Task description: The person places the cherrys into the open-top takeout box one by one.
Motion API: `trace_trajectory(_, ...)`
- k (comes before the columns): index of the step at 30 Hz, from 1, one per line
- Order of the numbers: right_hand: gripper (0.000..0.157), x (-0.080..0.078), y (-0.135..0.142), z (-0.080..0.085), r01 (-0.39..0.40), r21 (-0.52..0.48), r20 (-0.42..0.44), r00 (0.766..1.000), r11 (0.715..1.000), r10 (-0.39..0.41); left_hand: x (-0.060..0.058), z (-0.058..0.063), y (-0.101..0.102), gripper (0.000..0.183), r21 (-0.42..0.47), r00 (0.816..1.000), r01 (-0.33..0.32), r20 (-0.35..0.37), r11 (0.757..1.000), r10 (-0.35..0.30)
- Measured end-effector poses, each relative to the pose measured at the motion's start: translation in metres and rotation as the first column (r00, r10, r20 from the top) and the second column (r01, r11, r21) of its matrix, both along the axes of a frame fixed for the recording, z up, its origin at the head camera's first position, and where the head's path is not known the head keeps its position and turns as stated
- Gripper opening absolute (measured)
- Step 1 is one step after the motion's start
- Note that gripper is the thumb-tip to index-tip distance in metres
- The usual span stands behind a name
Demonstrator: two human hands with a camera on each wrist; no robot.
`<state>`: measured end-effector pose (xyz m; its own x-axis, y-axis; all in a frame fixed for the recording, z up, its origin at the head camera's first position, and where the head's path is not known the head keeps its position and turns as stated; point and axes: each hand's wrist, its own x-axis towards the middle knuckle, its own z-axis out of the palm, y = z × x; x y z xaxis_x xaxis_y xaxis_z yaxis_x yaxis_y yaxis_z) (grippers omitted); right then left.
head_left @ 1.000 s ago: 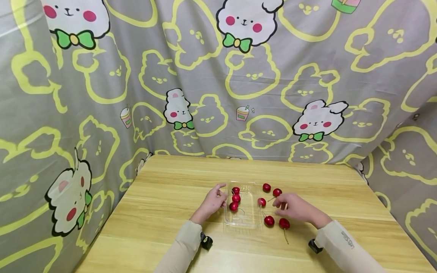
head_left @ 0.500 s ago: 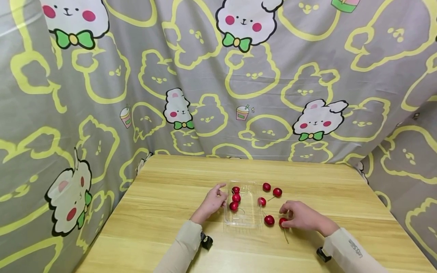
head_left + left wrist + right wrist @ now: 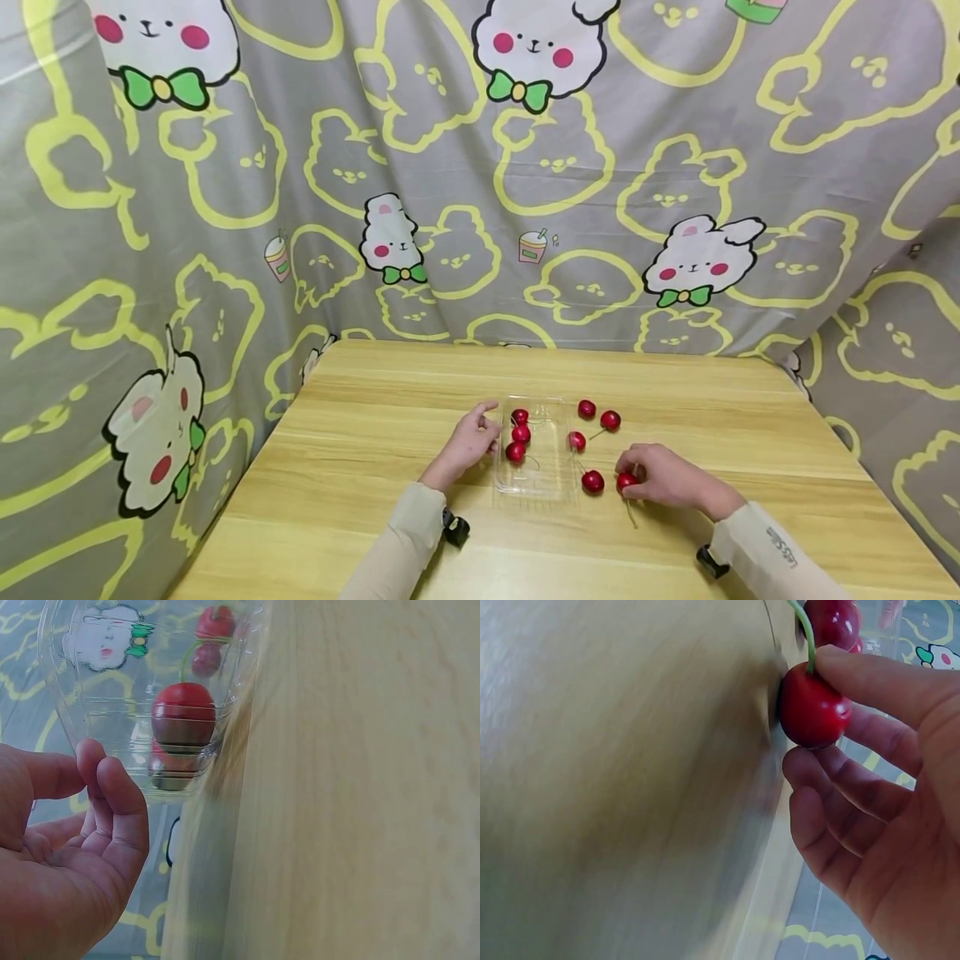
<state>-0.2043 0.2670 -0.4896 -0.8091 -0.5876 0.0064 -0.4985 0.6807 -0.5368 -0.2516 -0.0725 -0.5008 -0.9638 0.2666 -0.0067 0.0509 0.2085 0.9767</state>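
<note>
A clear plastic container [image 3: 551, 475] sits on the table with several red cherries [image 3: 515, 452] along its left side. My left hand [image 3: 470, 440] is at its left rim; in the left wrist view the fingers are curled and the fingertips meet at the container's edge [image 3: 64, 712]. To the right, my right hand [image 3: 667, 477] pinches a red cherry [image 3: 814, 709] between thumb and fingers, low over the table. That cherry's green stem [image 3: 808, 637] points toward the front edge in the head view. More loose cherries [image 3: 592, 482] lie between the container and this hand.
Two cherries [image 3: 611, 421] lie behind the right hand, and another [image 3: 576, 442] is beside the container's right wall. The wooden table [image 3: 360, 467] backs onto a grey patterned curtain [image 3: 465, 167]. Both wrists carry small black cameras [image 3: 454, 528].
My right hand has moved right and toward the front from beside the rear cherries, and has taken hold of the front right cherry. The left hand stays at the container's rim.
</note>
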Motion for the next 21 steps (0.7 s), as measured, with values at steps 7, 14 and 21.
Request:
trace_trajectory(7,0.024,0.0015,0.0001,-0.0005,0.024,-0.023,0.032,0.999,0.999,-0.023,0.0001,-0.0002,-0.0003,0.052,-0.013,0.999,-0.009,0.031,1.000,0.009)
trace_trajectory(14,0.023,-0.0007,0.0008,0.0022,0.044,-0.017,-0.008,0.999,0.999,-0.044,-0.0033,0.0005,-0.0004,0.052,-0.001,1.000,-0.005,0.027,1.000,0.005)
trace_trajectory(21,0.021,-0.0010,-0.0014,0.0077,0.062,-0.050,0.006,0.998,0.997,-0.061,-0.0015,0.0013,-0.0006,0.052,0.000,1.000,-0.001,0.031,1.000,0.001)
